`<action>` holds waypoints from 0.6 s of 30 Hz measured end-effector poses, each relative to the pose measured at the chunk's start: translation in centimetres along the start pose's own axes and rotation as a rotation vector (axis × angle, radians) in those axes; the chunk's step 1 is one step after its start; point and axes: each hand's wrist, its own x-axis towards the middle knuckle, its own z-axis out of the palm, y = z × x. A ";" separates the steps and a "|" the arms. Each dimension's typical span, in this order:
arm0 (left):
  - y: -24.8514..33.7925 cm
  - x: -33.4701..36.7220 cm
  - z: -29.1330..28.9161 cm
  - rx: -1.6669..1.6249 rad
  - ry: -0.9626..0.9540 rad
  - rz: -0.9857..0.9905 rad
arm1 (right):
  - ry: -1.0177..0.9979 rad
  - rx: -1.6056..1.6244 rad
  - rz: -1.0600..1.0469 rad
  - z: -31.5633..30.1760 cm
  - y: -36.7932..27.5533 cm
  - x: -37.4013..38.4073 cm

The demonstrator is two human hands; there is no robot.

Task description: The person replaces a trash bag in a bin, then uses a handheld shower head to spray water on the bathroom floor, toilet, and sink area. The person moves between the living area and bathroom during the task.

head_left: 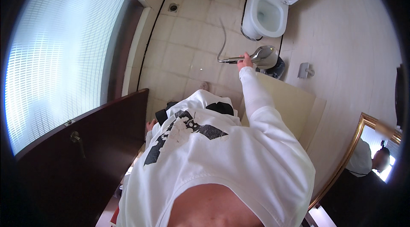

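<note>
Handheld shower head [267, 57], gripped by the right hand [245, 62].
Likely light, stiff and slick, it is best held by the handle [232, 60]; the left hand's [150, 125] state cannot be told.

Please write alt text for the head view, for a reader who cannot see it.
A person in white holds a silver shower head in the right hand, over a tiled floor near an open toilet. The left hand is beside a dark door.

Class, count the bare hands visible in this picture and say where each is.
2: the right hand grips the silver shower head; the left hand, partly hidden, shows beside the white shirt's left edge.
</note>
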 end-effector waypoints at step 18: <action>2.1 -0.4 2.0 -0.044 0.022 -0.040 | -0.124 0.049 -0.228 6.3 -5.0 1.9</action>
